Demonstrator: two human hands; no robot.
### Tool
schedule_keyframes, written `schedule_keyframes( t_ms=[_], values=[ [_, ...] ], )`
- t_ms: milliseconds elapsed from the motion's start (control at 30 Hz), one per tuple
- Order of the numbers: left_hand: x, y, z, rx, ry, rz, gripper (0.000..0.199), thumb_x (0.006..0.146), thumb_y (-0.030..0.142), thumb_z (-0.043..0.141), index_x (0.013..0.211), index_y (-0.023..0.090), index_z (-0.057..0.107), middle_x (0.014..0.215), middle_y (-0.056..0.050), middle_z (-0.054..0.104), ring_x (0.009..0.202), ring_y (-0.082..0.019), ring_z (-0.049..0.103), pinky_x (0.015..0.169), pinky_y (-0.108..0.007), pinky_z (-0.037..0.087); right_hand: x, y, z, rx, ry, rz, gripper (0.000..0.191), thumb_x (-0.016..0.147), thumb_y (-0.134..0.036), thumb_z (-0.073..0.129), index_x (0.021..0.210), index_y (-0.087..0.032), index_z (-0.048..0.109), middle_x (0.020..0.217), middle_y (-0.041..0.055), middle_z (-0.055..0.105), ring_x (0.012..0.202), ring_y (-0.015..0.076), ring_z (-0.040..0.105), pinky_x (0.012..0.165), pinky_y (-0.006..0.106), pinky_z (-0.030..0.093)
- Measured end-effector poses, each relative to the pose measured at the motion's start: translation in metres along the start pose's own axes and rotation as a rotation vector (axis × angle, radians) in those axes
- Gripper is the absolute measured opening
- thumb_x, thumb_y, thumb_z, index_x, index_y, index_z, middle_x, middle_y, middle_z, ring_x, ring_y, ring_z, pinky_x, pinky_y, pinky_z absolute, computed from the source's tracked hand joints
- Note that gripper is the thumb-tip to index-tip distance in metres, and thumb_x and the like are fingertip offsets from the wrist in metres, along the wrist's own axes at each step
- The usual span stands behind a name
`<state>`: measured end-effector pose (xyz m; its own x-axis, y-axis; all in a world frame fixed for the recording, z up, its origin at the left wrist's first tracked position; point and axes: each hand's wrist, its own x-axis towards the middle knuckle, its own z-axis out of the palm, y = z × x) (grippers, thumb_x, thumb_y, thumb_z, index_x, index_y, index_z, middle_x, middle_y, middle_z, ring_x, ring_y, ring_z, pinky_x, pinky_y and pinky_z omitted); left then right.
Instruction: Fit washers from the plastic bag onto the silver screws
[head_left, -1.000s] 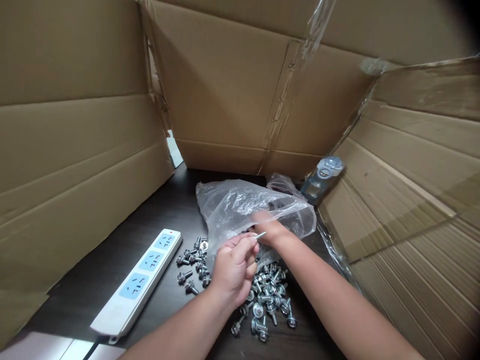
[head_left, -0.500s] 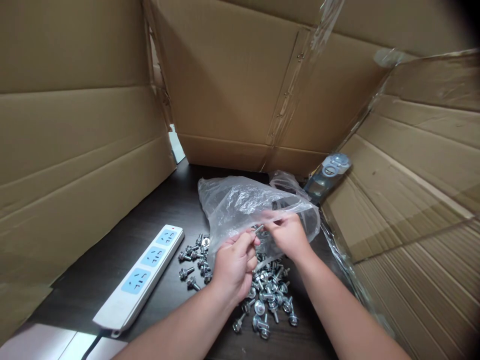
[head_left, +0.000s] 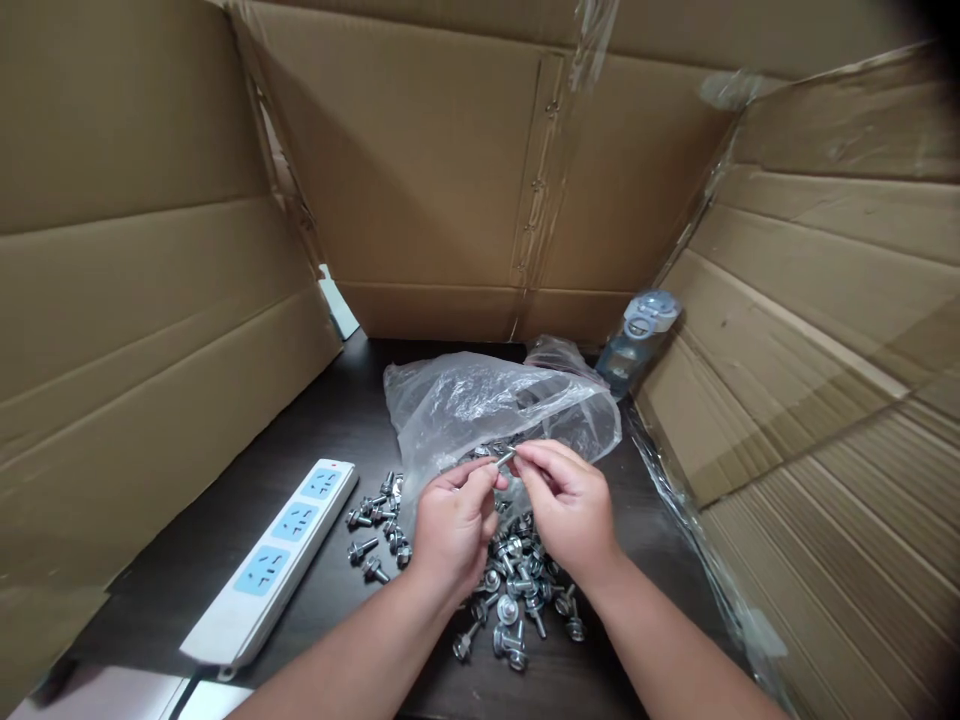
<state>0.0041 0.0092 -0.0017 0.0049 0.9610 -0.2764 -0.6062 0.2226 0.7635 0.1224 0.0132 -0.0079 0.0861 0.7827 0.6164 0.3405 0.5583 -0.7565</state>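
My left hand [head_left: 457, 520] is closed around a bolt [head_left: 506, 459], its shank pointing up and to the right from between thumb and fingers; the head is hidden in the grip. At the shank's tip, my right hand [head_left: 570, 495] pinches thumb and forefinger together; a small piece there is too hidden to name. Beneath both hands lies a pile of silver bolts with washers [head_left: 517, 575], partly covered by the hands. A clear plastic bag [head_left: 465, 395] spreads just behind them, with more metal pieces showing near its mouth.
A white power strip [head_left: 274, 560] with blue sockets lies at left on the dark table [head_left: 315, 420]. A clear bottle [head_left: 637, 340] leans at the back right. Cardboard walls [head_left: 420, 160] enclose the left, back and right sides.
My right hand has come away from the bag's edge, and its fingertips now meet at the bolt's tip. My left hand still holds the bolt. The view has shifted slightly.
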Motion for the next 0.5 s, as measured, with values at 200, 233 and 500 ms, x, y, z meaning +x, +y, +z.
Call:
schedule_keyframes(
  t_ms=[200, 233, 500],
  values=[
    [0.006, 0.004, -0.002, -0.056, -0.035, -0.14, 0.031, 0.058, 0.026, 0.081, 0.068, 0.008, 0.057, 0.057, 0.004, 0.05, 0.037, 0.003, 0.022, 0.032, -0.01, 0.013, -0.001, 0.003, -0.002, -0.104, -0.155, -0.203, 0.03, 0.087, -0.007, 0.048, 0.102, -0.02, 0.071, 0.095, 0.0091, 0.064, 0.088, 0.0154, 0.062, 0.078, 0.028, 0.052],
    [0.006, 0.004, -0.001, -0.062, -0.026, -0.14, 0.032, 0.058, 0.026, 0.081, 0.067, 0.009, 0.056, 0.057, 0.004, 0.049, 0.038, 0.003, 0.021, 0.032, -0.01, 0.013, 0.0, 0.003, -0.004, -0.084, -0.205, -0.175, 0.028, 0.087, -0.009, 0.049, 0.101, -0.021, 0.071, 0.096, 0.0087, 0.063, 0.088, 0.0154, 0.062, 0.078, 0.028, 0.052],
    [0.003, 0.003, -0.002, -0.054, -0.046, -0.147, 0.032, 0.06, 0.027, 0.08, 0.066, 0.009, 0.055, 0.059, 0.003, 0.052, 0.037, 0.003, 0.022, 0.032, -0.01, 0.013, 0.058, 0.02, -0.017, -0.419, -0.494, 0.238, 0.023, 0.087, -0.018, 0.05, 0.097, -0.017, 0.07, 0.101, 0.0079, 0.068, 0.094, 0.0186, 0.064, 0.086, 0.031, 0.05]
  ],
)
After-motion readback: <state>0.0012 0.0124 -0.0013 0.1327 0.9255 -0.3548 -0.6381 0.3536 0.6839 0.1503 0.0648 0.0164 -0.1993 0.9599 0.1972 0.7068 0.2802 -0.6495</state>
